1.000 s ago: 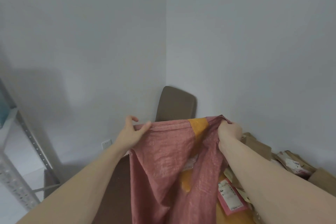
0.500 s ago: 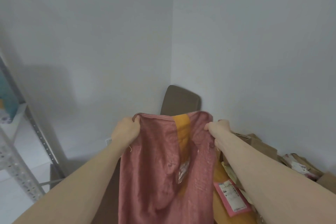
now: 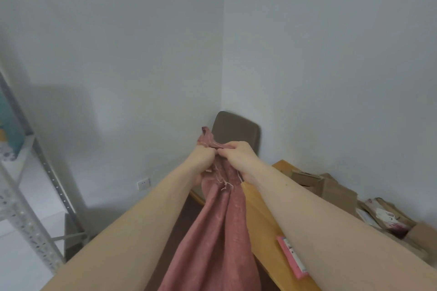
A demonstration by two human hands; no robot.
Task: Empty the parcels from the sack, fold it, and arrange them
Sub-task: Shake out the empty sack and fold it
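The dusty-pink woven sack [image 3: 212,238] hangs down from both hands, its top edge bunched together. My left hand [image 3: 201,160] and my right hand [image 3: 238,156] meet at the centre, both closed on the sack's top corners, knuckles almost touching. Loose threads dangle below the grip. Brown paper parcels [image 3: 331,188] lie on the wooden table [image 3: 262,215] at the right, along the wall. A pink parcel with a white label [image 3: 292,256] lies flat on the table near my right forearm.
A grey-brown chair [image 3: 236,130] stands in the room's corner behind the hands. A metal shelving rack [image 3: 26,208] rises at the left. A wall socket [image 3: 143,183] sits low on the left wall. More labelled parcels [image 3: 387,217] are piled at the far right.
My hands, held wide apart with the sack's top edge spread flat, have come together, folding the sack lengthwise into a narrow hanging strip. The orange stripe is hidden now.
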